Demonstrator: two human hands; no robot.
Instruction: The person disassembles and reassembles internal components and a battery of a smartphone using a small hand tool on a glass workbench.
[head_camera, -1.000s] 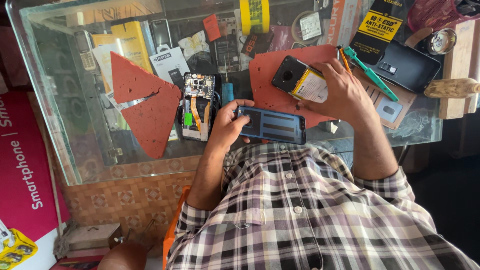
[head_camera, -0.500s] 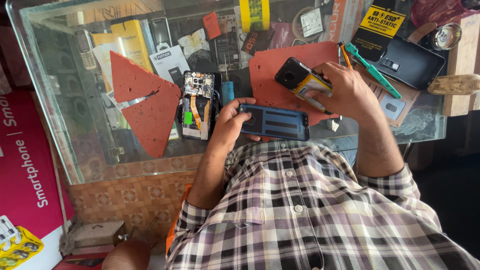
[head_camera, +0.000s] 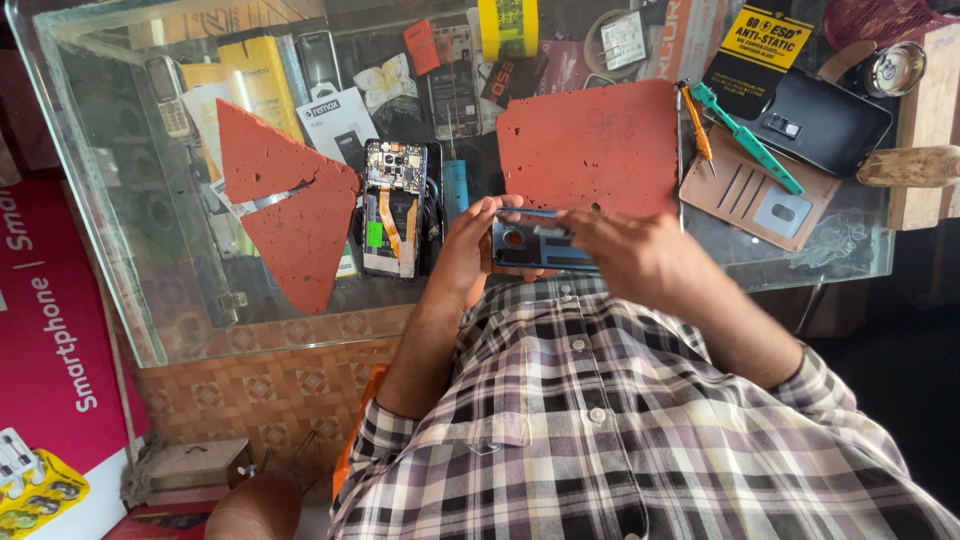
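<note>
Right hand (head_camera: 640, 262) returned from mat, now gripping phone frame (head_camera: 540, 245) opposite left hand (head_camera: 470, 245).

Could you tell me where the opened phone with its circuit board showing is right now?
In the head view, the opened phone lies on the glass table, between the torn red mat and the left hand.

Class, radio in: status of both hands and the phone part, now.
Left hand grips blue phone back cover. Right hand on its right end. Opened phone lies apart on glass counter.
</note>
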